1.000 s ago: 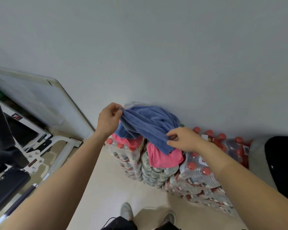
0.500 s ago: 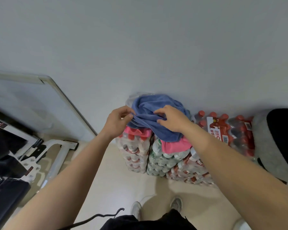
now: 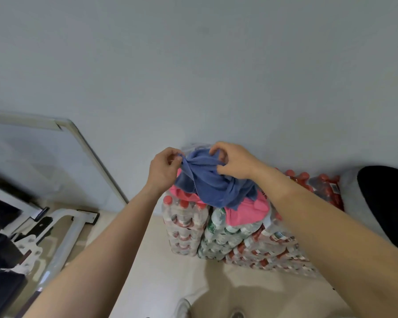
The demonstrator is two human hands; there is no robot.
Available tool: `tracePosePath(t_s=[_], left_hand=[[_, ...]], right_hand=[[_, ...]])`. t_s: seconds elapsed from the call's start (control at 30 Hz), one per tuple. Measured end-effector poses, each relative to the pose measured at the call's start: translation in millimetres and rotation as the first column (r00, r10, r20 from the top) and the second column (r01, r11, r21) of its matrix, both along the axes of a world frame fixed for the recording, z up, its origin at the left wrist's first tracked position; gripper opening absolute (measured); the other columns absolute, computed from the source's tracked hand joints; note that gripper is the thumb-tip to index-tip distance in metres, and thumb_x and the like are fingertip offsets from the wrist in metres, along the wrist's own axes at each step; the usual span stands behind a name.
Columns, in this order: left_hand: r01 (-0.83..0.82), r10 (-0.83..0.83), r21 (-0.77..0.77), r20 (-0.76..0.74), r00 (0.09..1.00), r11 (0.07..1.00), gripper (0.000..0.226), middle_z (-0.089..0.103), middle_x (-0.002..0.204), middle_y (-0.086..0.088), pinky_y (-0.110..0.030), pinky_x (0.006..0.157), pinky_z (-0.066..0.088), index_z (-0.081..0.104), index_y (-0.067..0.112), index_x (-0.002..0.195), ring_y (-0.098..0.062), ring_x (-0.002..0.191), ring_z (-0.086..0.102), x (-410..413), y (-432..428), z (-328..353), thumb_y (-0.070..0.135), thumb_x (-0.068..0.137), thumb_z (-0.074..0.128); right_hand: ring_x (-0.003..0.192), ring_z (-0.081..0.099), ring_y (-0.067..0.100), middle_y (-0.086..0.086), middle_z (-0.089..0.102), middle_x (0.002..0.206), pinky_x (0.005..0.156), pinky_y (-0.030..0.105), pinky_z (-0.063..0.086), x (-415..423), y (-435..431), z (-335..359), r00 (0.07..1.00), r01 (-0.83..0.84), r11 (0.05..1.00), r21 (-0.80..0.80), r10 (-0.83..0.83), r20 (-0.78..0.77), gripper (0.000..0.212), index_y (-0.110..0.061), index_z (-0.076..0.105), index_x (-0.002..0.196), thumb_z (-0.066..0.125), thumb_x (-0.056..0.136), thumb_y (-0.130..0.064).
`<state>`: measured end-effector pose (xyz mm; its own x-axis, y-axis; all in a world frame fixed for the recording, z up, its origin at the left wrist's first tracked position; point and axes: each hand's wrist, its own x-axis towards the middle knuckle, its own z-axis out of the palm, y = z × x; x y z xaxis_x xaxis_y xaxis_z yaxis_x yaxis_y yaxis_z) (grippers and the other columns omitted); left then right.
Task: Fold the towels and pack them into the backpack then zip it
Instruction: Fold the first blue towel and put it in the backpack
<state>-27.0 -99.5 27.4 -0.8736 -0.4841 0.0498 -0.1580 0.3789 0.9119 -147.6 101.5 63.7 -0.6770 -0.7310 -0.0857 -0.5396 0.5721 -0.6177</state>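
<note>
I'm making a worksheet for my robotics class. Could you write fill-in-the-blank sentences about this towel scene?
The held towel, pinched by the left hand and right hand, is ____.
The lower towel is ____.
It lies on stacked packs of plastic ____.
Their caps are ____.
Missing words: blue; pink; bottles; red.

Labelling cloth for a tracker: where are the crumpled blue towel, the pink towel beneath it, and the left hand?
crumpled blue towel (image 3: 213,188): head view, bunched middle folds.
pink towel (image 3: 246,213): head view, exposed part below the blue one.
left hand (image 3: 163,173): head view, back of the hand.
</note>
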Motion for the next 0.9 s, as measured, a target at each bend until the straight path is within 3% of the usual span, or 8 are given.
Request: tracePosePath(t_s=[0.07, 0.2, 0.33, 0.43, 0.53, 0.6, 0.73, 0.9], left_hand=[[-0.031, 0.031, 0.003, -0.054, 0.998, 1.000, 0.018, 0.071, 0.087, 0.002, -0.023, 0.074, 0.049, 0.067, 0.016, 0.089, -0.014, 0.080, 0.064, -10, 2, 15, 0.004, 0.093, 0.054], [-0.073, 0.071, -0.007, -0.160, 0.984, 0.997, 0.018, 0.070, 0.085, 0.005, -0.025, 0.077, 0.051, 0.067, 0.018, 0.089, -0.014, 0.082, 0.065, -31, 5, 50, 0.004, 0.092, 0.055], [-0.115, 0.106, -0.017, -0.282, 0.954, 0.993, 0.021, 0.070, 0.084, 0.009, -0.027, 0.078, 0.053, 0.065, 0.025, 0.085, -0.012, 0.081, 0.067, -54, 8, 84, 0.007, 0.093, 0.056], [-0.153, 0.127, -0.053, -0.331, 0.935, 0.987, 0.017, 0.069, 0.085, 0.013, -0.021, 0.077, 0.052, 0.067, 0.024, 0.089, -0.006, 0.082, 0.066, -71, 12, 112, 0.011, 0.094, 0.056], [-0.196, 0.156, -0.083, -0.348, 0.925, 0.977, 0.016, 0.068, 0.086, 0.018, -0.012, 0.073, 0.049, 0.068, 0.023, 0.093, 0.005, 0.080, 0.063, -84, 15, 137, 0.014, 0.095, 0.055], [-0.220, 0.172, -0.109, -0.339, 0.925, 0.969, 0.016, 0.067, 0.087, 0.018, -0.015, 0.073, 0.049, 0.069, 0.023, 0.095, 0.005, 0.081, 0.062, -91, 12, 146, 0.016, 0.095, 0.054], [-0.252, 0.193, -0.191, -0.281, 0.940, 0.949, 0.016, 0.068, 0.090, 0.013, -0.021, 0.077, 0.048, 0.069, 0.024, 0.096, -0.003, 0.082, 0.062, -97, 7, 141, 0.019, 0.095, 0.054], [-0.311, 0.283, -0.164, -0.170, 0.944, 0.936, 0.016, 0.069, 0.095, 0.007, -0.030, 0.084, 0.052, 0.069, 0.022, 0.100, -0.014, 0.089, 0.063, -97, -1, 119, 0.020, 0.096, 0.054]], right_hand=[[0.069, 0.055, 0.012, 0.002, 0.066, 0.084, 0.068, 0.029, 0.047, -2, 0, 11, 0.999, -0.041, 0.999, 0.034, 0.041, 0.003, 0.037, -0.026, 0.068, 0.109, 0.071, 0.077, -0.010], [0.067, 0.053, 0.009, -0.005, 0.063, 0.075, 0.061, 0.023, 0.040, -15, 3, 48, 0.998, -0.016, 1.000, 0.023, 0.017, -0.058, 0.014, -0.020, 0.071, 0.086, 0.081, 0.078, -0.024], [0.062, 0.051, 0.009, -0.003, 0.061, 0.072, 0.057, 0.022, 0.039, -38, 12, 97, 0.985, 0.096, 0.986, -0.133, -0.113, -0.130, 0.023, -0.019, 0.065, 0.076, 0.082, 0.077, -0.035], [0.064, 0.054, 0.015, 0.001, 0.060, 0.073, 0.060, 0.031, 0.042, -49, 25, 106, 0.968, 0.131, 0.985, -0.115, -0.152, -0.200, 0.031, -0.015, 0.061, 0.071, 0.079, 0.077, -0.040], [0.062, 0.052, 0.013, -0.003, 0.058, 0.071, 0.058, 0.029, 0.040, -52, 42, 91, 0.975, 0.160, 0.980, -0.119, -0.176, -0.137, 0.027, -0.016, 0.055, 0.068, 0.077, 0.078, -0.029], [0.064, 0.056, 0.013, -0.005, 0.061, 0.072, 0.060, 0.028, 0.042, -55, 55, 79, 0.974, 0.192, 0.972, -0.139, -0.206, -0.095, 0.023, -0.018, 0.054, 0.070, 0.075, 0.079, -0.019], [0.067, 0.060, 0.020, 0.001, 0.065, 0.088, 0.064, 0.039, 0.055, -63, 82, 66, 0.976, 0.214, 0.969, -0.125, -0.218, -0.016, 0.017, -0.018, 0.055, 0.082, 0.067, 0.077, -0.008], [0.063, 0.060, 0.023, 0.000, 0.059, 0.099, 0.060, 0.038, 0.059, -75, 114, 68, 0.981, 0.191, 0.974, -0.124, -0.191, 0.019, 0.026, -0.017, 0.051, 0.087, 0.056, 0.079, 0.008]])
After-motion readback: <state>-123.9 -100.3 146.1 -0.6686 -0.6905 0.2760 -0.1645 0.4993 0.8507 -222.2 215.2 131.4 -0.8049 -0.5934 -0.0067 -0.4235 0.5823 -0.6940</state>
